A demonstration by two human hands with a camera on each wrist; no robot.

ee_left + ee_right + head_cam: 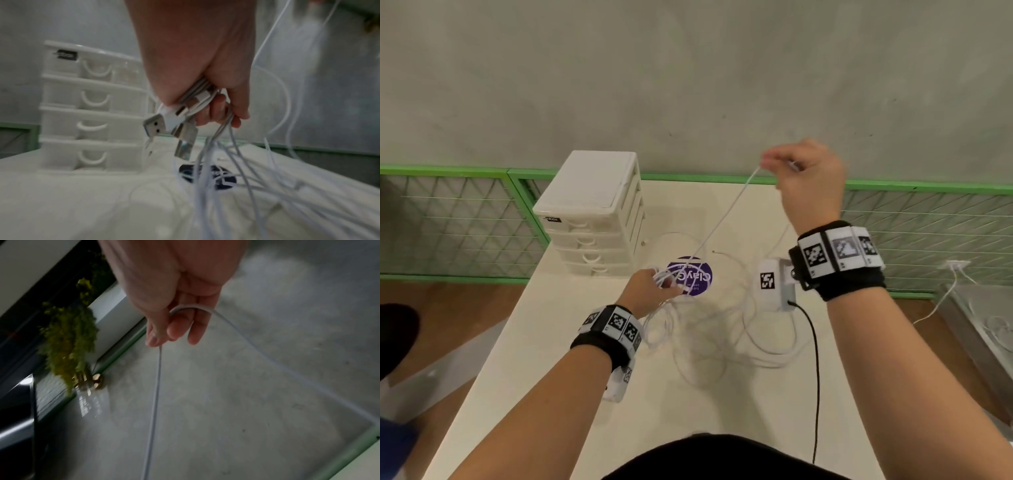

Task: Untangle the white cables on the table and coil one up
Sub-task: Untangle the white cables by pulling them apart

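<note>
Several white cables [709, 329] lie tangled in loose loops on the white table [544, 342]. My left hand [650, 289] hovers low over the tangle and grips a bundle of cable ends [197, 100]; USB plugs [155, 128] stick out of the fist. My right hand [801, 171] is raised high above the table's far edge and pinches one white cable [722, 216] between thumb and fingers. That strand runs taut down to the left hand. In the right wrist view the pinched cable [156, 386] loops over the fingers [176, 327] and drops away.
A white drawer unit [592, 212] stands at the table's back left. A round purple sticker [691, 279] lies under the cables. A black cord [816, 370] runs from the right wrist camera to the front edge. Green-framed mesh panels [448, 219] line the wall behind.
</note>
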